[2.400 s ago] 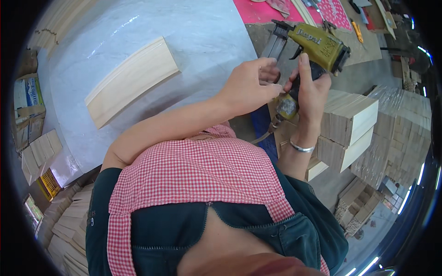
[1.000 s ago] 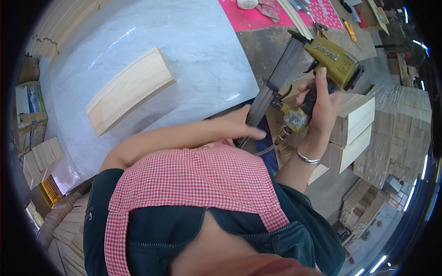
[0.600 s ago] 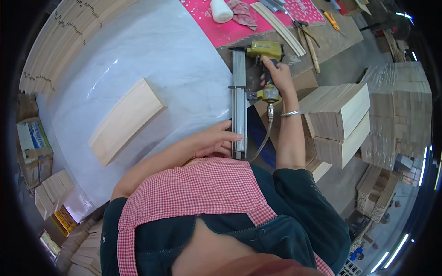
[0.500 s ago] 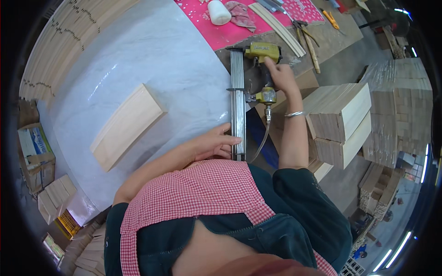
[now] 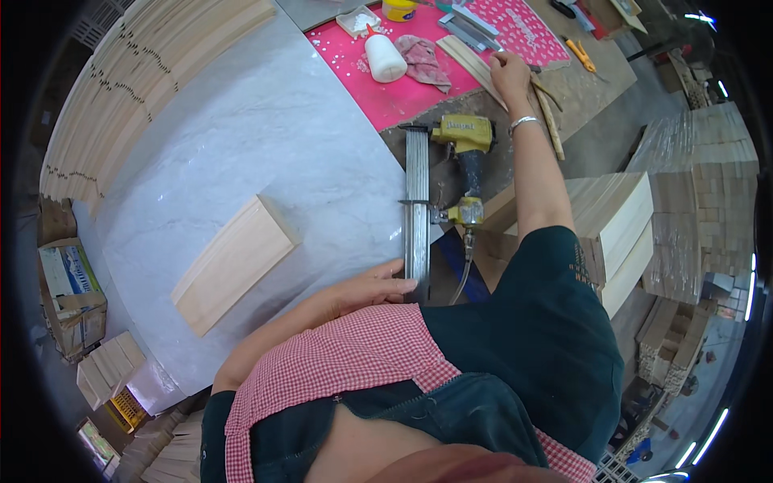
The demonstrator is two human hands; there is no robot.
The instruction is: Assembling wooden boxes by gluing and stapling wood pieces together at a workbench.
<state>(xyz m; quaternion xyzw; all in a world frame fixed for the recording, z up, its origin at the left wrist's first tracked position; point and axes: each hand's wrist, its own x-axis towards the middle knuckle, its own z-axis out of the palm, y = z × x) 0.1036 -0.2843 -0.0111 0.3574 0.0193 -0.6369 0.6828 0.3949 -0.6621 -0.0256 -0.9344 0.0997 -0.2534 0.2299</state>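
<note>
Your hands are well apart. Your left hand (image 5: 372, 290) touches the near end of the nail gun's (image 5: 471, 169) magazine, its thumb over the metal; you may or may not be gripping it, I cannot tell. The gun lies at the marble top's (image 5: 250, 97) right edge, its hose (image 5: 463, 282) running toward you. Your right hand (image 5: 510, 76) is out past the gun, between the wood strips (image 5: 463, 60) and the pliers (image 5: 549, 92); its fingers are hidden, so I cannot tell what they close on. A board (image 5: 233, 266) lies slanted on the marble, left of the gun. Beyond, a glue bottle (image 5: 386, 59) lies beside a rag (image 5: 424, 64) on the pink mat (image 5: 342, 66).
</note>
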